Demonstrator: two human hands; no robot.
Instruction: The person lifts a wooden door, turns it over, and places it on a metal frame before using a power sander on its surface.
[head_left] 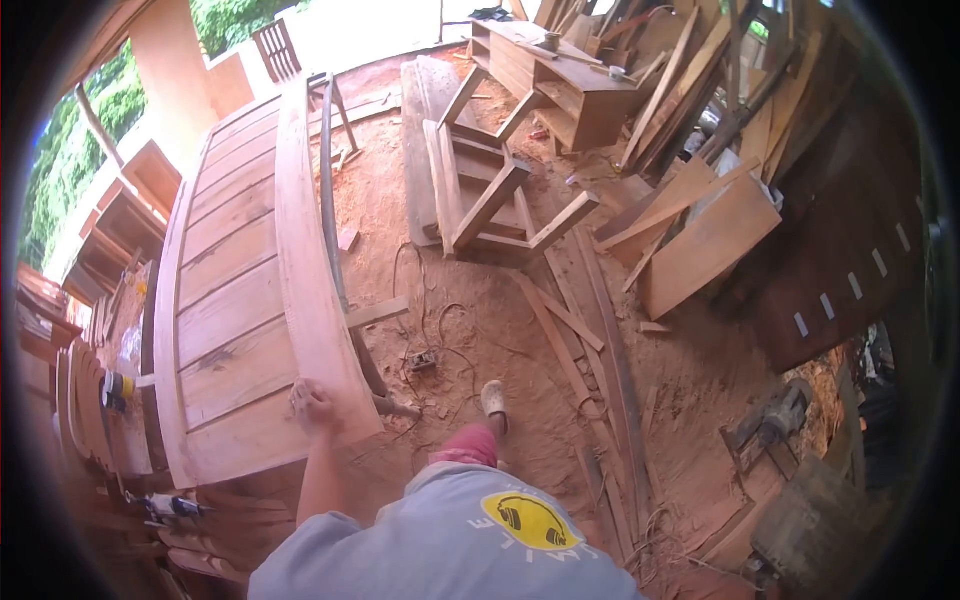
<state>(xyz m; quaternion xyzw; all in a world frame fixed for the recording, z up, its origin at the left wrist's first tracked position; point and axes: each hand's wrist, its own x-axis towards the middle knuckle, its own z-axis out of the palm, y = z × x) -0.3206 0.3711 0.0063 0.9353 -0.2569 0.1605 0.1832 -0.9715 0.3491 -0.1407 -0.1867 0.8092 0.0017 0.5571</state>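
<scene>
Reddish, dusty ground (370,205) is spreading through this open-sided workshop, and green foliage (55,190) is showing beyond it on the far left. A long wooden panel (230,270), framed and crossed by dark grooves, is lying flat to my left, with its near end close to my body. My left hand (313,405) is resting on that near end, by the border on the right; its fingers are looking curled in, but I cannot tell how tightly, or whether they are holding anything small. My right hand is lying outside my view, so I cannot tell how open it is or what it is holding. A dark rail (328,200) is running along the panel's right side, and a socket block (424,361) is sitting on the ground nearby among loose cords. Farther ahead, a wooden frame with legs (492,205) is lying tipped over, a cabinet (600,105) is standing behind it, and long timber strips (614,350) are stretching across the ground to my right.
</scene>
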